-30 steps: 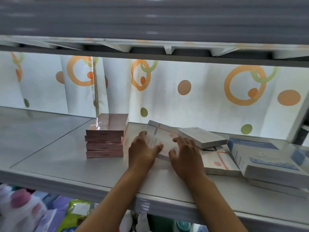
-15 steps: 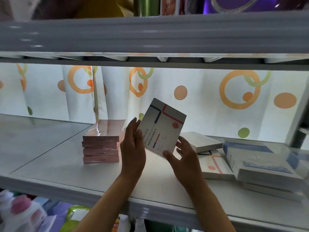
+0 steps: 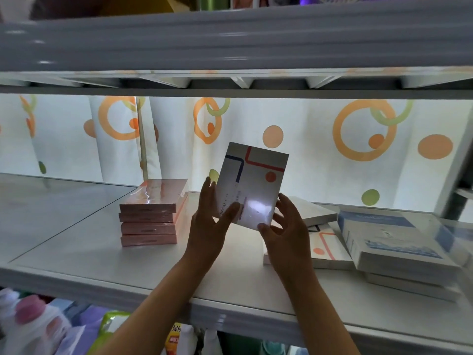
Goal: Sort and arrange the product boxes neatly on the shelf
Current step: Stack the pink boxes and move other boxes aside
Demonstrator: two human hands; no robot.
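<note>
I hold a flat white box (image 3: pixel 256 178) with blue and red lines and an orange dot upright above the shelf (image 3: pixel 76 254). My left hand (image 3: pixel 210 226) grips its left edge, thumb across the front. My right hand (image 3: pixel 286 231) supports its lower right corner. A stack of several pink boxes (image 3: pixel 151 213) stands to the left. A second white box (image 3: pixel 327 247) of the same design lies flat to the right, with a plain white box (image 3: pixel 312 213) resting behind it. Blue-and-white boxes (image 3: pixel 394 242) are piled at far right.
A patterned curtain (image 3: pixel 320 139) with orange rings hangs behind the shelf. The upper shelf board (image 3: pixel 230 42) sits close overhead. A shelf post (image 3: pixel 458 190) stands at the right. Bottles and packets (image 3: pixel 38 324) fill the level below.
Both hands picked the white box up from flat on the shelf and raised it upright; since half a second ago it has turned a little straighter.
</note>
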